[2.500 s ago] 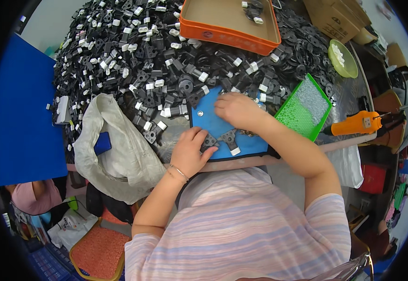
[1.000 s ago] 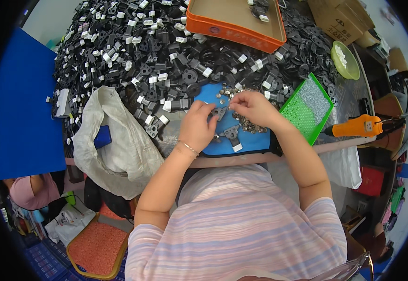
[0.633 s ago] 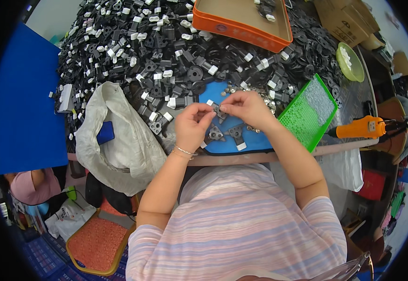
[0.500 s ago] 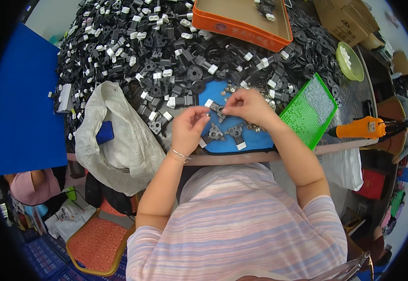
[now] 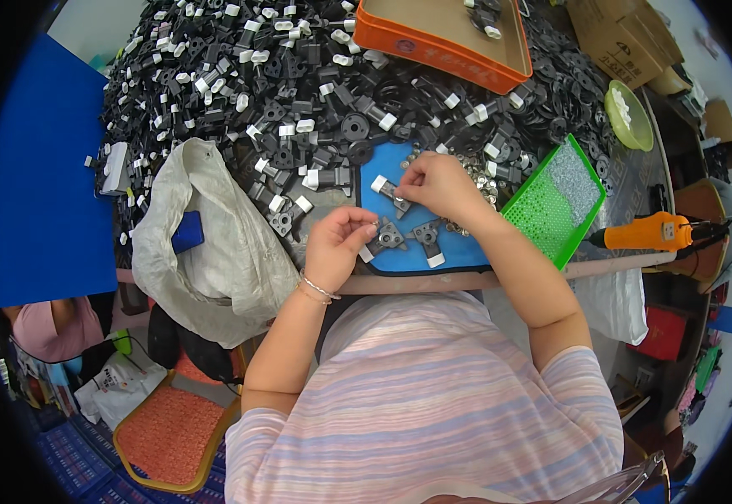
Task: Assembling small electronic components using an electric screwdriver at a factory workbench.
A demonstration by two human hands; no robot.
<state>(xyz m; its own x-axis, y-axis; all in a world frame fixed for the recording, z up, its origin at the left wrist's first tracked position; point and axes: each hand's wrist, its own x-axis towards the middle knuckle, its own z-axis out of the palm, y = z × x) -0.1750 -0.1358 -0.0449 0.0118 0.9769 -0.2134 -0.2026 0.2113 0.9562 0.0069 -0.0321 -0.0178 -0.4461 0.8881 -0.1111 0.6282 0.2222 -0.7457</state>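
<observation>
On a blue mat lie three black plastic parts with white ends. My right hand is closed, its fingertips pressed together at the upper black part; whatever they pinch is hidden. Lower left, my left hand pinches a small shiny metal piece, partly covered by thumb and finger, beside the left black part. The third black part lies just right of that one, untouched. Small round metal pieces are scattered on the mat behind and beside my right hand.
A large heap of black and white parts covers the table's far side. An orange box sits on it. To the right are a green perforated tray, an orange electric screwdriver and a yellow-green bowl. A whitish sack hangs over the left edge.
My left hand has come down toward the near left black part, away from the upper one. My right hand has shifted slightly left and stays at the upper part.
</observation>
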